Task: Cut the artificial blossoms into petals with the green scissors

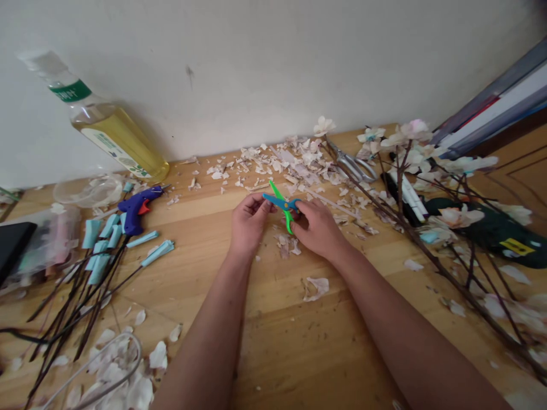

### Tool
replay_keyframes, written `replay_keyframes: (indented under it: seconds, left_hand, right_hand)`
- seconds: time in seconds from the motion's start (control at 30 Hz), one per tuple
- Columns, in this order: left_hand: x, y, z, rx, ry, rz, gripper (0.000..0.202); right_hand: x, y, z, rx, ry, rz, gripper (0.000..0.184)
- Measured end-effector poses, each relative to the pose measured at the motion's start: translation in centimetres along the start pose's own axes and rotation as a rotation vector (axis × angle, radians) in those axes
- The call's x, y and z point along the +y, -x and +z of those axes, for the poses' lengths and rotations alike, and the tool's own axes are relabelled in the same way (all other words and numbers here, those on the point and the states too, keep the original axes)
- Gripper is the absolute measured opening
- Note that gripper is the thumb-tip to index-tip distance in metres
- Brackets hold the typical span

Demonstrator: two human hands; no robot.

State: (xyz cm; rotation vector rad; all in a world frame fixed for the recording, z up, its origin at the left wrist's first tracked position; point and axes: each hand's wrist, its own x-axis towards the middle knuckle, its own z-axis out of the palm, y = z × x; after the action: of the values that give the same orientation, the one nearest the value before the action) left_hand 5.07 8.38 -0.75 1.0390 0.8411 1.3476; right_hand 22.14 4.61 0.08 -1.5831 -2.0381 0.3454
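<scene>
My right hand [316, 226] grips a small pair of blue and green scissors [286, 205] by the handles, and the blades stand apart. Close to the blade tips, my left hand [251, 221] is closed in a pinch with thumb against fingers. Whatever it pinches is too small or hidden to name. Pale scraps [285, 245] lie on the wooden table below both hands. A larger torn petal [316, 288] rests nearer to me, by my right forearm.
Stems with light-blue wrapped tips [100, 267], a blue glue gun [135, 208] and a bottle of yellow liquid [123, 136] are on the left. Loose petals [123, 370] lie front left. A flowering branch [401, 219] and metal shears [352, 162] are on the right.
</scene>
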Motion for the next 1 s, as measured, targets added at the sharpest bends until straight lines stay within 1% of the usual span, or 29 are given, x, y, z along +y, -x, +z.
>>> replay_keyframes:
  seconds: [0.07,0.2,0.3,0.37,0.5,0.57,0.63,0.7,0.73,0.77,0.8,0.87,0.93,1.0]
  left_hand:
    - [0.1,0.0,0.0,0.015,-0.046,0.034,0.016]
    - [0.1,-0.1,0.0,0.018,-0.082,0.044,0.019]
    - [-0.1,-0.2,0.1,0.044,-0.102,0.043,0.023]
    - [-0.2,-0.3,0.0,0.064,-0.109,0.034,0.023]
    - [-0.3,-0.3,-0.1,0.064,-0.094,0.002,0.021]
    - [-0.4,-0.4,-0.3,0.063,-0.118,0.002,0.02]
    - [-0.5,-0.3,-0.3,0.072,-0.205,0.031,0.018]
    - [-0.5,-0.1,-0.2,0.068,-0.349,0.087,0.014]
    - [-0.6,0.1,0.0,0.038,-0.443,0.129,0.013]
    - [-0.5,0.3,0.2,-0.02,-0.548,0.179,0.014]
    - [-0.5,0.6,0.4,-0.109,-0.662,0.23,0.016]
    - [-0.2,1.2,0.9,-0.334,-0.91,0.304,0.026]
    - [0.1,1.7,1.3,-0.524,-1.137,0.312,0.039]
    - [0.4,2.0,1.5,-0.642,-1.291,0.292,0.047]
  right_hand:
    - [0.1,-0.1,0.0,0.002,-0.004,0.004,0.007]
    - [0.2,-0.1,0.1,0.01,-0.008,0.015,0.003]
    - [0.5,-0.2,0.2,0.037,-0.026,0.067,0.005]
    - [0.8,-0.1,0.3,0.08,-0.069,0.117,0.008]
    - [1.4,-0.1,0.7,0.209,-0.204,0.202,0.011]
    - [1.4,-0.1,0.8,0.299,-0.224,0.217,0.012]
    - [1.4,-0.1,0.8,0.414,-0.228,0.221,0.015]
    - [1.2,-0.2,0.7,0.55,-0.276,0.229,0.025]
    - [1.2,-0.2,0.6,0.626,-0.327,0.235,0.03]
    - [1.2,-0.3,0.5,0.711,-0.386,0.247,0.034]
    - [1.2,-0.3,0.4,0.803,-0.443,0.261,0.037]
    - [1.1,-0.5,0.0,0.985,-0.537,0.293,0.04]
    - [0.8,-0.7,-0.8,1.111,-0.608,0.306,0.04]
    - [-0.1,-0.9,-2.1,1.17,-0.677,0.301,0.039]
